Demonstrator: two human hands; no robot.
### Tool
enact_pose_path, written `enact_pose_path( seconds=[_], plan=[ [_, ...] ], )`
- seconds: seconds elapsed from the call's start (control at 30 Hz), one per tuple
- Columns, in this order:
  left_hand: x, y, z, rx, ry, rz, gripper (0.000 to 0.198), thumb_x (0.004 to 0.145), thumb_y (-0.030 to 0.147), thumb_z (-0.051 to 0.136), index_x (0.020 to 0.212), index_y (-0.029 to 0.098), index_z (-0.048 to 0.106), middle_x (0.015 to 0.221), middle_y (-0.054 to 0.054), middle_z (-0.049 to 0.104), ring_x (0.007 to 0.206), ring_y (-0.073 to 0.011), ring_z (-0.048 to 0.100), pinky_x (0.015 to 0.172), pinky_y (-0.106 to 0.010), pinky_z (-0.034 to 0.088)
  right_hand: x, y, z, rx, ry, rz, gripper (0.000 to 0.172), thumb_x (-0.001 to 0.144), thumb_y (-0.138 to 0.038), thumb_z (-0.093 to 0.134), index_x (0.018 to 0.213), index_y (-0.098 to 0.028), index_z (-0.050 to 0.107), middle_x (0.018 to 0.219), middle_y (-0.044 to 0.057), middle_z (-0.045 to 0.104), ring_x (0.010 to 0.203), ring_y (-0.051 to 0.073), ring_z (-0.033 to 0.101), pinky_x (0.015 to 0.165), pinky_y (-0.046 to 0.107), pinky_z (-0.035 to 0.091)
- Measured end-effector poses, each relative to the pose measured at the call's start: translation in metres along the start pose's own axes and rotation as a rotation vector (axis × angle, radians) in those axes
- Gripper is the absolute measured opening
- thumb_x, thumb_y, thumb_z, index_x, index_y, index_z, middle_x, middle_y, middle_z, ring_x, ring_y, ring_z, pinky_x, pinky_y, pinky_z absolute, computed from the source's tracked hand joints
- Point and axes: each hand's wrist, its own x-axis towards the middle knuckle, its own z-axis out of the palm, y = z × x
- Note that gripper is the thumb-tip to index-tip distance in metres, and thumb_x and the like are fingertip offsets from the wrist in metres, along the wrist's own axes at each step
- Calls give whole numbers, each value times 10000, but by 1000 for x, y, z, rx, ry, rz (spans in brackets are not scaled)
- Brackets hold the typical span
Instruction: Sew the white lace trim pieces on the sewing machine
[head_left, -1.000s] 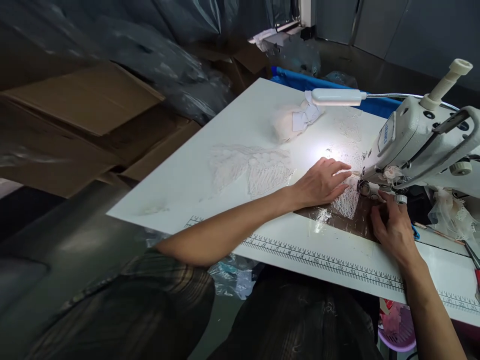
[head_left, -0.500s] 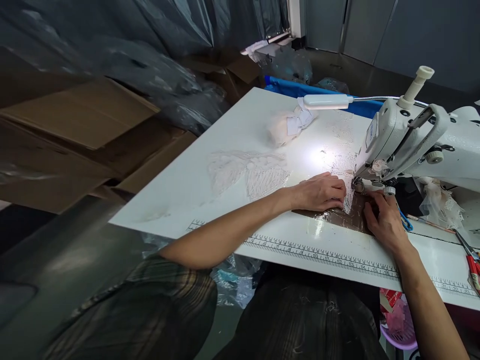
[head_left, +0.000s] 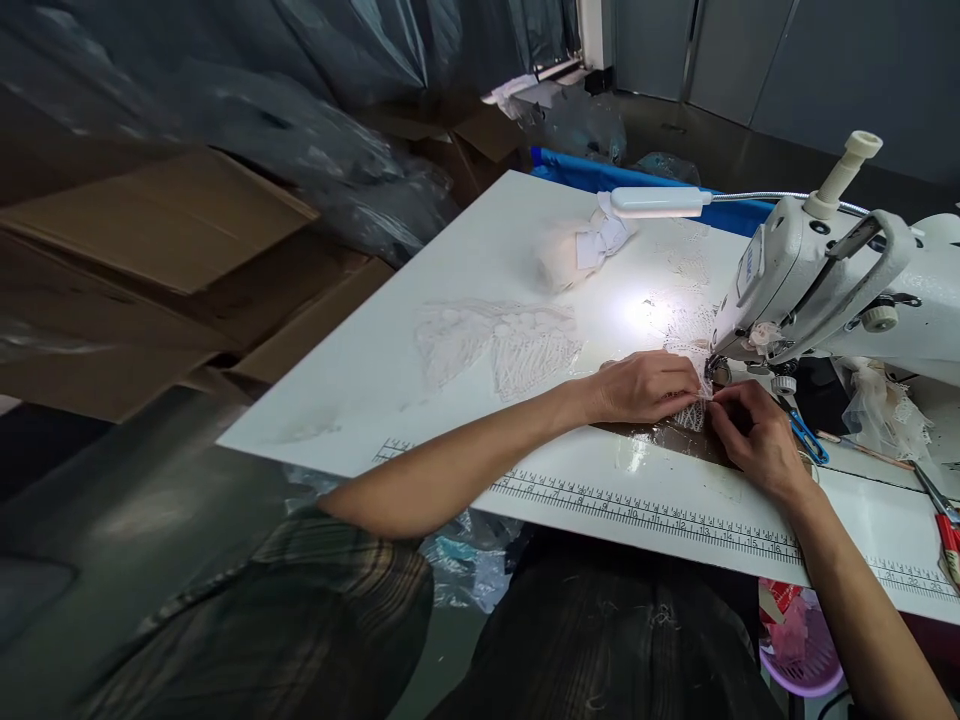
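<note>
A piece of white lace point(head_left: 688, 415) lies at the needle end of a white sewing machine point(head_left: 765, 270). My left hand point(head_left: 646, 388) rests on the lace just left of the presser foot, fingers bent and closed on its edge. Close by on the right, my right hand point(head_left: 757, 435) pinches the lace between thumb and forefinger in front of the needle. Beneath both hands is a brown shiny plate point(head_left: 652, 436) set in the table. More white lace pieces point(head_left: 532, 350) lie flat to the left of my left hand.
A lamp point(head_left: 660, 202) lights the white table point(head_left: 360, 400), which has a printed ruler along its front edge. A wrapped bundle point(head_left: 566, 255) sits farther back. Blue snips point(head_left: 808, 437) and red-handled scissors point(head_left: 946, 545) lie at right. Cardboard boxes point(head_left: 157, 220) stand left.
My right hand has moved left and closed its thumb and forefinger on the lace. The lace by the needle has folded up between the hands. My left hand shifted slightly right.
</note>
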Motion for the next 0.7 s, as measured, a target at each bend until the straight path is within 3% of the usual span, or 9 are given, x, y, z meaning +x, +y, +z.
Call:
enact_pose_path(
  seconds=[0.13,0.23,0.33,0.53,0.63,0.7],
  plan=[
    [4,-1,-5,-51,144,-86,146,972,171,550,883,102,644,832,-82,706,779,-126,674,669,-236,587,-5,5,-2,-126,-54,-20,226,956,-286,482,1094,-203,640,956,98,638,796,215,614,702,364,551],
    [4,-2,-6,-58,152,-74,157,971,190,554,879,113,655,859,-87,716,802,-130,682,683,-248,591,-7,7,0,-212,-128,-78,333,945,-224,454,1208,-212,657,1018,124,602,840,233,585,720,394,556],
    [3,-2,-4,-41,58,-29,184,969,195,528,878,140,679,884,-78,733,824,-142,690,725,-292,587,-11,3,1,-217,-176,-109,375,915,-183,469,1222,-227,679,979,120,579,858,239,561,749,418,559],
    [-2,0,0,75,-270,-38,253,970,190,500,829,181,710,921,-60,749,801,-149,670,732,-321,529,-15,-10,-12,-142,-249,-87,352,884,-179,496,1127,-264,736,986,109,613,960,254,591,822,426,551],
    [-2,2,0,100,-291,-8,228,967,197,521,838,176,708,937,-60,747,797,-149,653,737,-308,502,-4,-8,-24,-74,-322,-96,326,856,-165,497,1041,-240,754,1006,103,660,953,239,631,838,406,552],
    [-3,2,0,107,-285,8,208,966,213,532,859,176,706,940,-56,744,780,-146,637,730,-298,486,7,-1,-30,-22,-380,-62,317,860,-163,473,1011,-220,746,958,82,695,847,206,659,782,363,559]
  ],
)
